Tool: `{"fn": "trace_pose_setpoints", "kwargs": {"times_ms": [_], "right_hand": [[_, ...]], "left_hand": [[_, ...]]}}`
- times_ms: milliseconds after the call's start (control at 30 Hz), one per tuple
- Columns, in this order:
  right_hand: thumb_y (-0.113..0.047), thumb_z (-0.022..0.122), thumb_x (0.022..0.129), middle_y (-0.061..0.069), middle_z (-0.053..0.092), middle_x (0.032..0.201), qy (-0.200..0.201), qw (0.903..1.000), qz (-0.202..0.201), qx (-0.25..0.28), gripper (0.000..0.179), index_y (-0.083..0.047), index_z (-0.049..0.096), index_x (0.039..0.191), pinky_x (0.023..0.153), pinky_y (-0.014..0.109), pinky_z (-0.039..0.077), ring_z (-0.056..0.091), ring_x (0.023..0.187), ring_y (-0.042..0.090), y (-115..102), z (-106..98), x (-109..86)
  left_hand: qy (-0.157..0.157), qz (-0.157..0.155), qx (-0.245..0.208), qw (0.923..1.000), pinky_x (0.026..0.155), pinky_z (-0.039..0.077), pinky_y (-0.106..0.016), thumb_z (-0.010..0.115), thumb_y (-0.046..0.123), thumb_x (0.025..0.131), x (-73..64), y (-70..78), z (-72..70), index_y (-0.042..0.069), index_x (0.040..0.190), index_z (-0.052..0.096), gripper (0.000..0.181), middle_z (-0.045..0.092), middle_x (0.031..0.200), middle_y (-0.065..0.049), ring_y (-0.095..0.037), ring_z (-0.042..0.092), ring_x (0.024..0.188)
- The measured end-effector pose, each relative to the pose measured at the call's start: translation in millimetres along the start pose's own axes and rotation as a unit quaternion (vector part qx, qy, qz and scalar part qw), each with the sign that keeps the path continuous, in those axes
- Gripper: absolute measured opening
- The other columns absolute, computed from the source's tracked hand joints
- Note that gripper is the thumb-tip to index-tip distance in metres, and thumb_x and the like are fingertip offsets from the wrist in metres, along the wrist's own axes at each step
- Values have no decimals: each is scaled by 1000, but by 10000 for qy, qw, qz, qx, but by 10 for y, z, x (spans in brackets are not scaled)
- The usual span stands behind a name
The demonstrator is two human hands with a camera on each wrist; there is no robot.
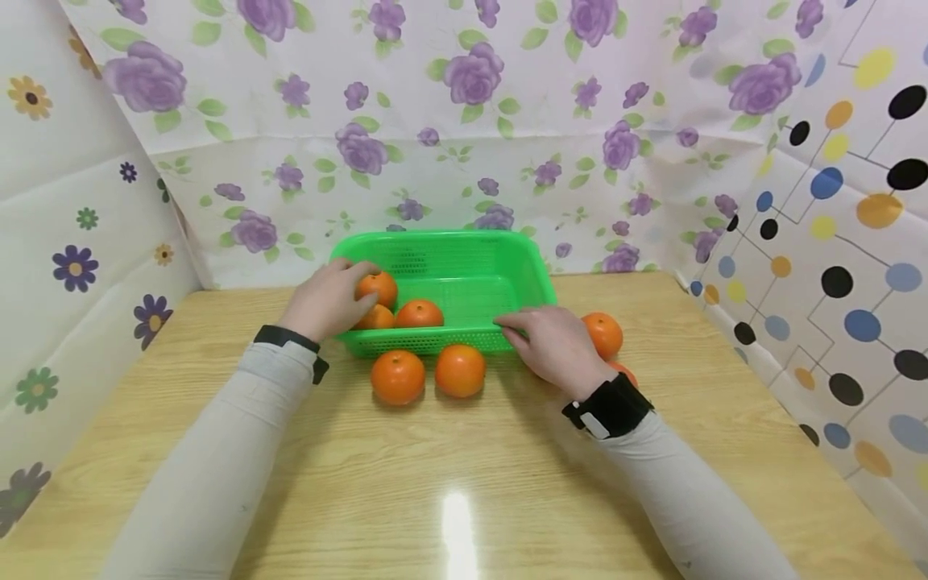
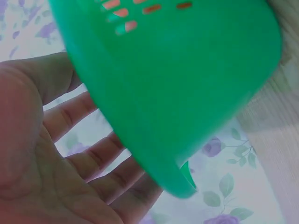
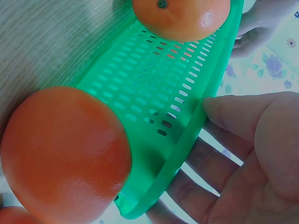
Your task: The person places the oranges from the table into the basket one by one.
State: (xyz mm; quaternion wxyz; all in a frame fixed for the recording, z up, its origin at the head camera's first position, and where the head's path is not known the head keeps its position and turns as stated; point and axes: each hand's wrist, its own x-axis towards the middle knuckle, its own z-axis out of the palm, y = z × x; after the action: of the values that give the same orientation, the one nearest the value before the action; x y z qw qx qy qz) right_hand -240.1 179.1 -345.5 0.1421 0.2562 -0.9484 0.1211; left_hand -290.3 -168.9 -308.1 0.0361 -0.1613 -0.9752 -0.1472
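Note:
A green plastic basket [image 1: 471, 300] with perforated walls stands at the back of the table. My left hand [image 1: 328, 296] reaches over its left end, with thumb and fingers around an orange [image 1: 380, 288] inside. In the left wrist view the basket wall [image 2: 182, 84] hides the fingertips. Beside that fruit lie a partly covered orange [image 1: 379, 319] and another orange [image 1: 420, 314]. My right hand [image 1: 557, 345] pinches the front rim towards the right, its thumb [image 3: 229, 109] outside and fingers behind the rim [image 3: 189, 133].
Two oranges, one left [image 1: 398, 377] and one right [image 1: 460, 371], sit on the wooden table [image 1: 406, 475] before the basket. Beyond my right hand are another orange [image 1: 603, 335] and a mostly hidden orange [image 1: 625, 374]. Flowered cloth [image 1: 435, 177] hangs close behind the basket.

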Motion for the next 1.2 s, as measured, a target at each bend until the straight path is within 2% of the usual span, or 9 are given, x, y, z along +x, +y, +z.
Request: {"fn": "trace_pose_setpoints", "kwargs": {"times_ms": [233, 367, 633, 933, 1200], "right_hand": [[-21, 71, 110, 7, 81, 126, -11, 10000, 39, 58, 26, -16, 82, 133, 102, 52, 58, 76, 116, 32, 0, 3, -5], [-22, 71, 110, 8, 80, 127, -53, 9999, 47, 79, 27, -15, 81, 134, 102, 53, 59, 76, 116, 33, -6, 1, -3], [-21, 71, 110, 9, 80, 126, -77, 9999, 70, 73, 27, -15, 81, 135, 102, 53, 59, 76, 115, 33, -10, -4, 8], [-22, 71, 110, 9, 80, 127, -37, 9999, 99, 73, 27, -15, 81, 134, 101, 54, 59, 76, 116, 35, -9, -1, 11], [-22, 71, 110, 9, 80, 126, -58, 10000, 60, 30, 28, -13, 81, 135, 100, 54, 59, 76, 115, 34, -13, 11, 8]], "left_hand": [[224, 251, -26, 9994, 107, 51, -67, 68, 25, 110, -266, 10, 40, 9, 157, 59, 51, 55, 152, -28, -49, 57, 134], [416, 404, 6, 9983, 106, 51, -68, 69, 26, 110, -412, 14, 56, 10, 155, 62, 49, 58, 149, -27, -49, 59, 133], [644, 678, 145, 9955, 104, 54, -65, 77, 25, 105, -628, 25, 67, 8, 149, 67, 48, 64, 144, -23, -46, 61, 130], [917, 1161, 274, 9886, 97, 57, -57, 85, 17, 99, -729, -29, 117, 5, 140, 73, 45, 70, 131, -19, -40, 66, 115], [1143, 1391, 427, 9827, 88, 59, -52, 90, 10, 93, -715, -48, 197, 7, 125, 79, 34, 74, 117, -14, -36, 69, 102]]}}
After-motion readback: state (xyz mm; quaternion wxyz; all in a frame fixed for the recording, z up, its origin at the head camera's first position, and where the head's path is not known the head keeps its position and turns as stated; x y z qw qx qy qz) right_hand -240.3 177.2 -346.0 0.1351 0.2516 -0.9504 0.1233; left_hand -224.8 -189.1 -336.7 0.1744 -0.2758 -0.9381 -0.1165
